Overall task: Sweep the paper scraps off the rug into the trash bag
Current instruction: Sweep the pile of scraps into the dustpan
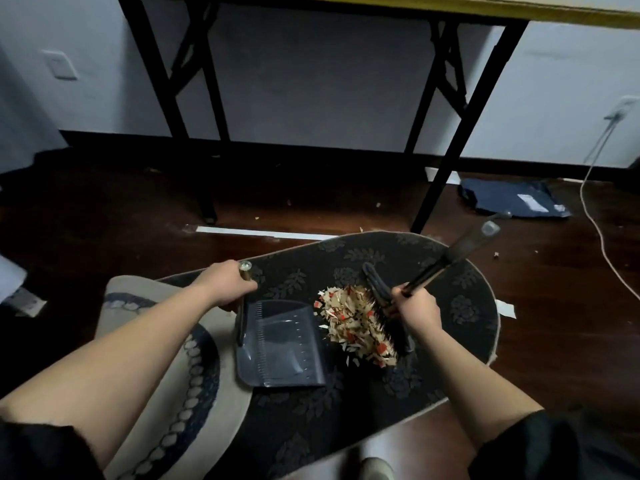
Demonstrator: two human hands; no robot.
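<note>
both hands fisted — left hand (227, 284) knuckles-up, right hand (414, 308) lower — forearms extended forward.

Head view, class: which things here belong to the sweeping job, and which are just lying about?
Belong to the job:
scraps
rug
dustpan, held by the left hand
brush, held by the right hand

Lying about:
table
cable
blue package
beige mat

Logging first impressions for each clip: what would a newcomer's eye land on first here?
The pale heap of paper scraps flecked with red, at the middle of the dark floral rug. The right hand presses a brush against its right side, and the left hand holds the handle of an empty grey dustpan just left of it.
</note>
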